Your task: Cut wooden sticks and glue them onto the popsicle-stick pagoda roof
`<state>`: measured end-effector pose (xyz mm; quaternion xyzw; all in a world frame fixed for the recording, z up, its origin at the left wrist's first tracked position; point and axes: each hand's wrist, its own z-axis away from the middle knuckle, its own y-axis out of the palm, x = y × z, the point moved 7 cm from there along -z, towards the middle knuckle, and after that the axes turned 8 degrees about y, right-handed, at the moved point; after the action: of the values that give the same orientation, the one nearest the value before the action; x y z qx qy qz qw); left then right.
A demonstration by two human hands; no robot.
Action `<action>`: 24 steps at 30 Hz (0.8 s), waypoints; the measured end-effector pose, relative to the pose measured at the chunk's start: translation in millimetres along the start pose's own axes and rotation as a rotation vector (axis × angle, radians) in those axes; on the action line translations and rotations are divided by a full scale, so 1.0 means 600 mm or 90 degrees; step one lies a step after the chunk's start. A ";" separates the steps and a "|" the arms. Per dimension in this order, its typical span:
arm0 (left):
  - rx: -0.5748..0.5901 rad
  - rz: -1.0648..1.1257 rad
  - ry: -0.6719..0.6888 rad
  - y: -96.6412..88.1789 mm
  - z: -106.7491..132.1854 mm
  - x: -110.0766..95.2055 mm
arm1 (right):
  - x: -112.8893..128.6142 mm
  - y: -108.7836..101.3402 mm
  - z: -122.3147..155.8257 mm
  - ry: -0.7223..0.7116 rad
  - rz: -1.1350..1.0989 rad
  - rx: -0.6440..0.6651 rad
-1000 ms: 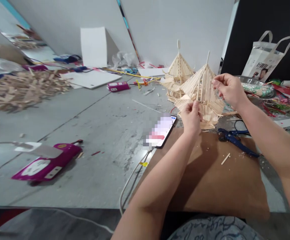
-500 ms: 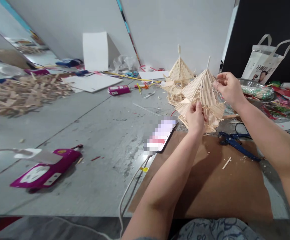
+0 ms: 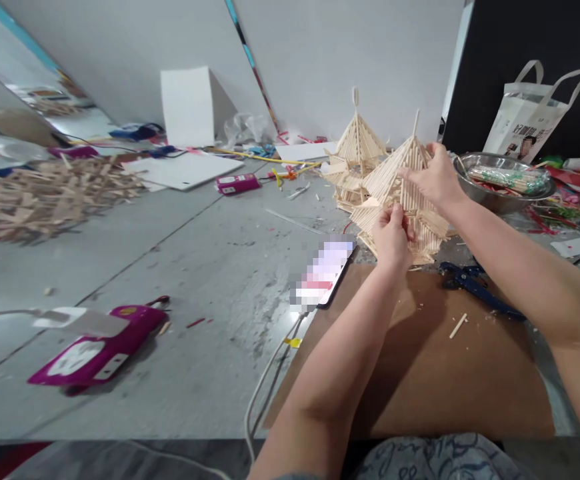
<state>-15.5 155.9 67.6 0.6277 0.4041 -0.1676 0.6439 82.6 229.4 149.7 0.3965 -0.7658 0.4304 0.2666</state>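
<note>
A pagoda-like model of thin wooden sticks (image 3: 395,180) stands at the far edge of a brown cardboard sheet (image 3: 435,360). My left hand (image 3: 391,237) is closed in a pinch against the model's lower tier, fingers pressed together on its sticks. My right hand (image 3: 433,177) rests on the sloped roof near the top, fingers curled over the sticks. A second stick model (image 3: 355,143) stands just behind the first.
A phone (image 3: 324,272) lies left of the cardboard with a white cable (image 3: 265,380) trailing off the edge. Blue pliers (image 3: 475,287) and a loose stick (image 3: 458,325) lie to the right. A metal bowl (image 3: 505,183), a white bag (image 3: 530,113), pink boxes (image 3: 97,347) and a wood-stick pile (image 3: 45,193) surround.
My right hand has moved from holding something off the roof's right edge to lying on the roof slope. My left hand has stayed at the lower tier.
</note>
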 end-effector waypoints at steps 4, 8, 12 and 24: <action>-0.006 0.018 -0.029 -0.001 0.000 0.002 | -0.010 0.011 -0.006 -0.004 0.056 -0.013; -0.017 0.029 -0.061 -0.003 0.002 0.004 | -0.016 0.015 -0.010 -0.019 0.104 -0.002; -0.007 0.059 -0.096 0.000 0.004 0.011 | -0.010 0.012 -0.009 -0.051 0.114 -0.014; -0.023 0.095 -0.153 0.005 0.009 0.012 | 0.029 0.014 0.009 -0.153 0.164 0.010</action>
<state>-7.5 153.4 63.8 0.6198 0.2793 -0.1860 0.7094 65.9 220.7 156.3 0.3459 -0.8333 0.4164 0.1123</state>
